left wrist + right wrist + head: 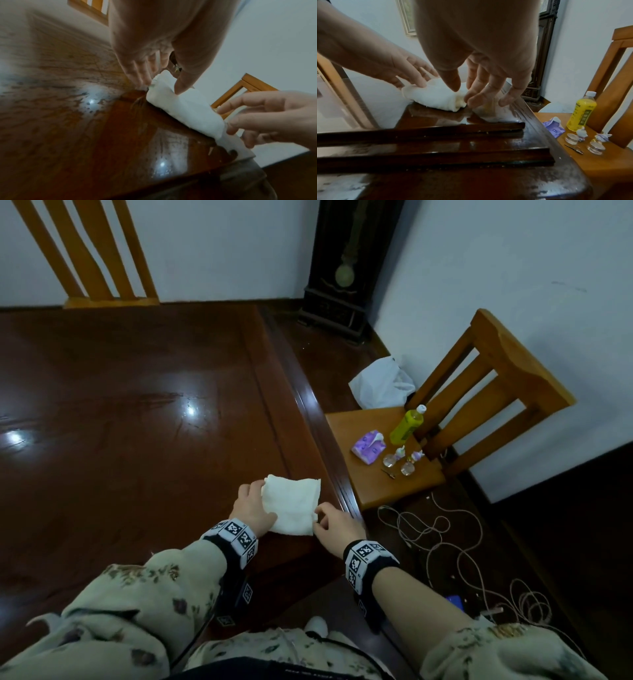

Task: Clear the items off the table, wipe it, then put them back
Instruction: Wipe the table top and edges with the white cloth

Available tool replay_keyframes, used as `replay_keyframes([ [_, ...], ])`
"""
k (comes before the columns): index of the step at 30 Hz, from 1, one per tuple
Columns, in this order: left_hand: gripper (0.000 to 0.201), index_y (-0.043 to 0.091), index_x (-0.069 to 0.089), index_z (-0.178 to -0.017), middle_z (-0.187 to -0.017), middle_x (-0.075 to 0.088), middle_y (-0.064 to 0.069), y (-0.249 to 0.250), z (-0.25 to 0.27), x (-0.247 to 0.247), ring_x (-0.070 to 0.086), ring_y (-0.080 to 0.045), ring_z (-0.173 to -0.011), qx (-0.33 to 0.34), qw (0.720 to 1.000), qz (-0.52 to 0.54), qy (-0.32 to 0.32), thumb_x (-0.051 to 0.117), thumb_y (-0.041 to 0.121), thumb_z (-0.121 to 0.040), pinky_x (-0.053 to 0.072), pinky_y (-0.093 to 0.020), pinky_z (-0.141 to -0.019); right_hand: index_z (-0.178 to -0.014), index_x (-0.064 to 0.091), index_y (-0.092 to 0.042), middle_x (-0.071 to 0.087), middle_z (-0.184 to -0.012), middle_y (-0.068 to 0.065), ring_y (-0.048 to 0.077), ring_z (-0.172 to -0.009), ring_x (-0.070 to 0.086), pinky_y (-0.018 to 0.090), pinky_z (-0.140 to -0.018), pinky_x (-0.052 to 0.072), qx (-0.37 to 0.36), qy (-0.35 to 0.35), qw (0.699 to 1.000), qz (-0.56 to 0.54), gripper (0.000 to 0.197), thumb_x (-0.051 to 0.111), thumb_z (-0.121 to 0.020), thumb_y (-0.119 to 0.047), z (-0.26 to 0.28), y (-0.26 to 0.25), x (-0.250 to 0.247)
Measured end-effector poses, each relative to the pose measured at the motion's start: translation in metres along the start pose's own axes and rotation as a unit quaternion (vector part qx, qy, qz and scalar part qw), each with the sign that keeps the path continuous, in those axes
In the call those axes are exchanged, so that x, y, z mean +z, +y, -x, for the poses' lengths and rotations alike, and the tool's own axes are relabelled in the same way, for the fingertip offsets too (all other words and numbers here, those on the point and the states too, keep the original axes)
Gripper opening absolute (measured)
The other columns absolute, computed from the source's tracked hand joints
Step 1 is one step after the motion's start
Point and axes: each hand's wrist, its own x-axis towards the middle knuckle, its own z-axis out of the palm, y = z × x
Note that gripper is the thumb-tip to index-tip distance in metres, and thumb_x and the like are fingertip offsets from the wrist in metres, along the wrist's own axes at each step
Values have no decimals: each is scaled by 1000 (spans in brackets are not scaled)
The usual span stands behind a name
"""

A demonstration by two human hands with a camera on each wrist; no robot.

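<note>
A folded white cloth (293, 505) lies on the dark wooden table (137, 422) near its right edge. My left hand (255, 491) rests on the cloth's left side, thumb on top and fingers straight along its far end. My right hand (320, 517) touches the cloth's near right corner with loosely extended fingertips. In the left wrist view the cloth (185, 112) sits between both hands. The cleared items stand on a wooden chair (394, 474): a yellow bottle (407, 424), a purple tissue pack (369, 447), two small figurines (402, 462) on clear bases and a thin metal tool (388, 473).
The table's raised rim (318, 419) runs beside the chair. A white plastic bag (382, 385) lies on the floor behind the chair, and a dark pendulum clock (346, 268) stands in the corner. Loose cables (445, 529) trail on the floor. Another chair (92, 251) stands at the far side.
</note>
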Motion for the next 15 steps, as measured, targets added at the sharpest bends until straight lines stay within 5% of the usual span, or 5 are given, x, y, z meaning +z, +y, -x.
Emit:
replay_keyframes([
  [7,49,31,42,-138,-136,45,7,12,12,6,42,-16,-125,245,945,-213,41,49,23,-90,38,-30,-98,-121,47,-31,63,-104,-9,17,-96,61,35,-80,51,18,13,999,-37,28,49,-94,-31,15,3,7],
  [15,46,30,41,-139,-139,44,4,19,10,13,39,-19,-129,159,943,-287,-57,41,33,-94,38,-38,-102,-126,47,-31,62,-100,-10,14,-95,61,35,-81,51,24,24,998,-49,32,50,-94,-29,30,14,15],
])
